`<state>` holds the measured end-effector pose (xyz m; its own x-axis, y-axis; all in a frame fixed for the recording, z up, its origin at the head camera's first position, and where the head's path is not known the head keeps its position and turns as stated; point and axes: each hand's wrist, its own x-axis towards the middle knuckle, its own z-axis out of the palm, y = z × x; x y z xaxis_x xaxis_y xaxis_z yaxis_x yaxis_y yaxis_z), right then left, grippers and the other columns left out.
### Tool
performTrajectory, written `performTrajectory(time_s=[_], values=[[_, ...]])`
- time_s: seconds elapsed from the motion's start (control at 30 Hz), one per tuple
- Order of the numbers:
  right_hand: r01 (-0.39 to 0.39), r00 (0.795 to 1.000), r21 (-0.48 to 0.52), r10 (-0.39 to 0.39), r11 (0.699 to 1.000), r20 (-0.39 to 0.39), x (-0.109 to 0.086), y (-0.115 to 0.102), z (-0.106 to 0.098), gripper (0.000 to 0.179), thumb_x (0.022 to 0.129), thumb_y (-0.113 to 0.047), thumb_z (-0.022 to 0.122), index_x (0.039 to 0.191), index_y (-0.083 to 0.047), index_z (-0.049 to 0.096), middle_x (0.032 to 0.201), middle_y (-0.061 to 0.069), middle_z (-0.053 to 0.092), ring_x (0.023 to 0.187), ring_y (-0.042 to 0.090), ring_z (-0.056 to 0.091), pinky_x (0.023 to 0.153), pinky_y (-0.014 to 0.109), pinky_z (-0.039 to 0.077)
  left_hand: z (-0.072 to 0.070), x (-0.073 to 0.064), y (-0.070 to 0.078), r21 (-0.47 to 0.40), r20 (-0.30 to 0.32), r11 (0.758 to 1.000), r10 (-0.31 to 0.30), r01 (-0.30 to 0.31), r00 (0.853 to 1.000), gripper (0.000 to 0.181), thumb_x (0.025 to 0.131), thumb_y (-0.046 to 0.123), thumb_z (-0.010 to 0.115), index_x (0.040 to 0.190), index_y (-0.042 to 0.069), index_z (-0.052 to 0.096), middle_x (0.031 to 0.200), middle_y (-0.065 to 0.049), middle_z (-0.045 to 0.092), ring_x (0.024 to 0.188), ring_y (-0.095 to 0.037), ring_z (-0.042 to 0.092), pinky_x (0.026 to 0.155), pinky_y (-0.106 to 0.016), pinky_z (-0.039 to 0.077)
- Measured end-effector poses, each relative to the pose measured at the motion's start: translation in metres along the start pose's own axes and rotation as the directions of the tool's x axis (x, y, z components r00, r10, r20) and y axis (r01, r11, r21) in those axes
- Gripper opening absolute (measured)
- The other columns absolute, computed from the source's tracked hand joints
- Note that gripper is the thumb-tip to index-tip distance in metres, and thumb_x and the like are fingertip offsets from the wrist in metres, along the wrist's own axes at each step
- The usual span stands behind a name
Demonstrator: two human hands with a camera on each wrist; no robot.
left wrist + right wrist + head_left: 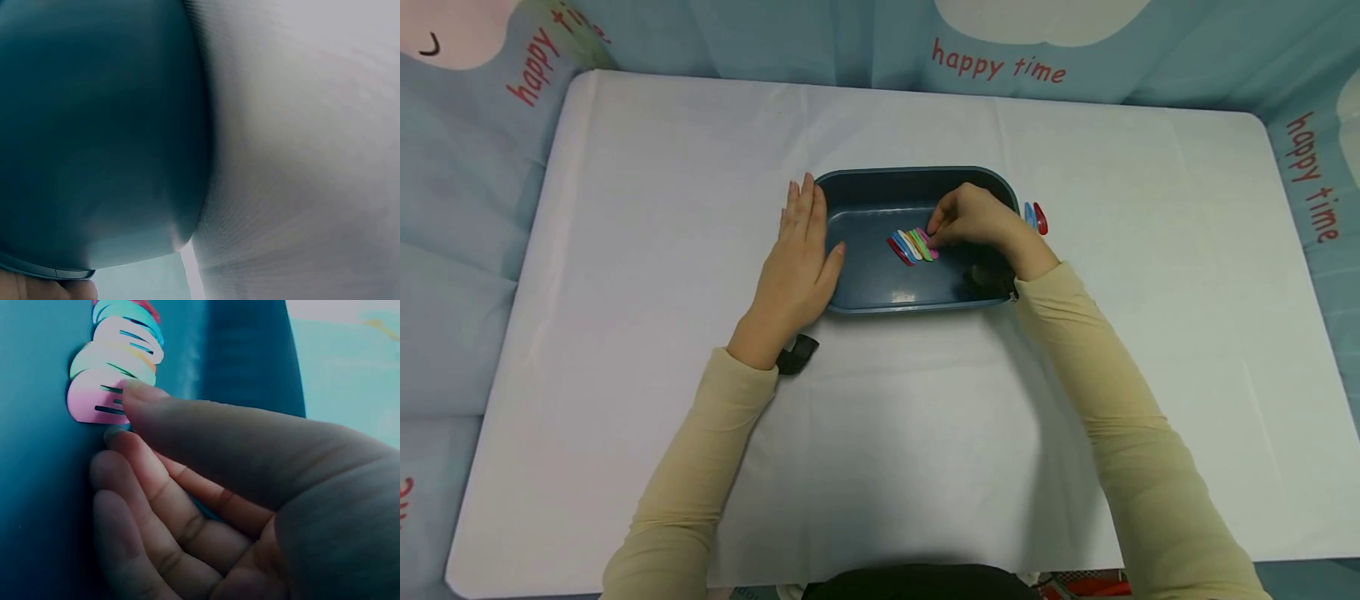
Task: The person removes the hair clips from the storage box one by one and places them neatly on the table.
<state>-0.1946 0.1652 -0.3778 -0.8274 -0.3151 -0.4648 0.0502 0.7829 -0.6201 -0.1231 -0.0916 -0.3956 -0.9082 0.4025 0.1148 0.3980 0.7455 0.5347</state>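
Sleeves (1146,467) cross white tabletop (1187,333) bearing tray (880,190) before curtain (775,42).

Pale beige-yellow long fabric left sleeve (681,492), plain, creased, cuff ending behind the left hand (793,267). Matching right sleeve (1120,417), wrinkled mid-forearm, cuff behind the right hand (981,221). Small black left wrist device (797,356); dark right wrist device (988,281).

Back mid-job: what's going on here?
A person's right hand touches a pink hair clip at the right end of a row of slim, multicoloured hair clips inside a dark blue rectangular tray. The left hand rests against the tray's left end. A blue hair clip and a red hair clip lie outside the tray, to its right, on the white table.
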Motion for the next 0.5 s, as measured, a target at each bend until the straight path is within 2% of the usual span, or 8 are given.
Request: performTrajectory(time_s=[0.37, 0.5], values=[[0.037, 0.999, -0.083, -0.037, 0.996, -0.003, 0.0023, 0.0001, 0.0016, 0.015, 0.080, -0.014, 0.076, 0.083, -0.001, 0.069, 0.075, 0.005, 0.066, 0.066, 0.012, 0.054, 0.061, 0.024, 0.044, 0.0004, 0.0004, 0.0008, -0.008, 0.003, 1.000, -0.002, 0.002, 1.000, 0.065, 0.102, 0.024, 0.035, 0.148, -0.006, 0.001, 0.156, -0.017, -0.006, 0.143, -0.027, -0.011, 0.114, -0.038, 0.000], [0.029, 1.000, -0.091, -0.028, 0.995, 0.011, 0.0019, -0.0016, 0.0012, 0.014, 0.081, -0.013, 0.075, 0.084, -0.001, 0.068, 0.077, 0.006, 0.066, 0.067, 0.013, 0.054, 0.062, 0.025, 0.044, 0.0003, 0.0005, 0.0003, -0.009, -0.001, 1.000, -0.002, 0.002, 1.000, 0.065, 0.101, 0.024, 0.035, 0.148, -0.006, 0.001, 0.156, -0.017, -0.005, 0.142, -0.026, -0.012, 0.114, -0.039, 0.000]])
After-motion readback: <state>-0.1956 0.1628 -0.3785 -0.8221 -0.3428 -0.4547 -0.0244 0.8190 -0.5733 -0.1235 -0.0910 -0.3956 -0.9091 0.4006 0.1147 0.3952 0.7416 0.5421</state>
